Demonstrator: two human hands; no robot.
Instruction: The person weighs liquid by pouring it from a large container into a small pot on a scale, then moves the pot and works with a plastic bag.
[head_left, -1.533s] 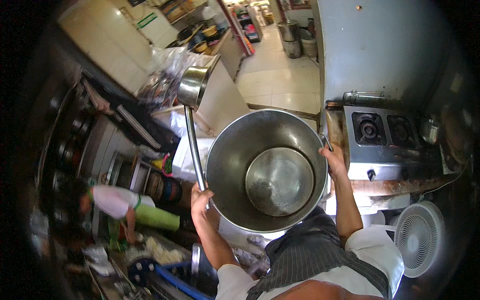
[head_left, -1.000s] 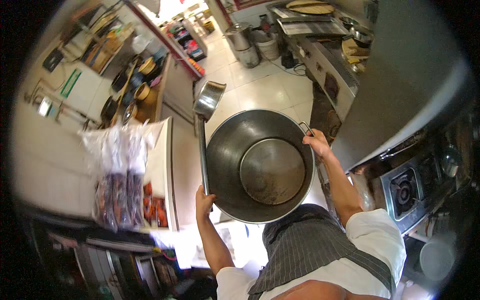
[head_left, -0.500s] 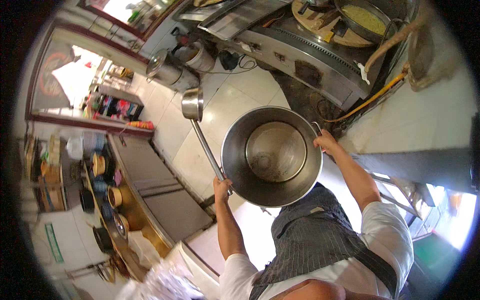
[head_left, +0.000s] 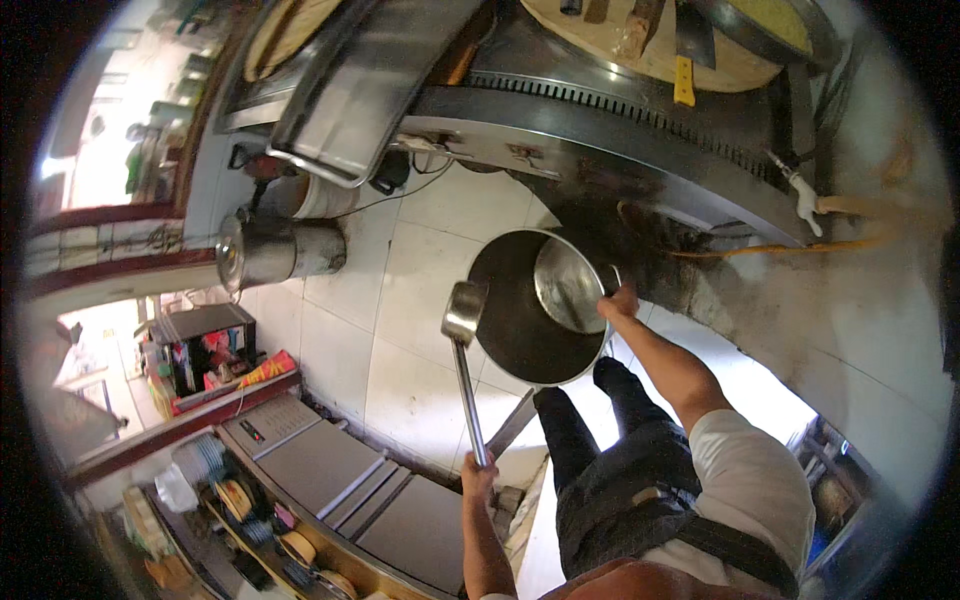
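Note:
My right hand (head_left: pixel 620 302) is closed around the side handle of a large deep metal stockpot (head_left: pixel 515 345). The pot hangs tilted over the tiled floor, its inside showing and its bottom shiny. My left hand (head_left: pixel 479 475) grips the end of a long metal handle with a deep round cup, a long-handled ladle (head_left: pixel 463 312). The ladle's cup is at the pot's left rim in this view; whether it touches the rim I cannot tell. Nothing can be made out inside the pot but the bare metal.
Ahead, a steel worktop (head_left: pixel 620 150) bears a round wooden board (head_left: pixel 740 72), a yellow-handled cleaver (head_left: pixel 690 60) and a metal tray (head_left: pixel 370 90). A lidded metal pot (head_left: pixel 270 252) stands on the floor at left. Steel cabinets (head_left: pixel 345 480) and a shelf of bowls are lower left.
The view has swung right and closer to the worktop. The pot has tilted further and sits lower. My left hand has moved away from the pot's rim, still holding the ladle.

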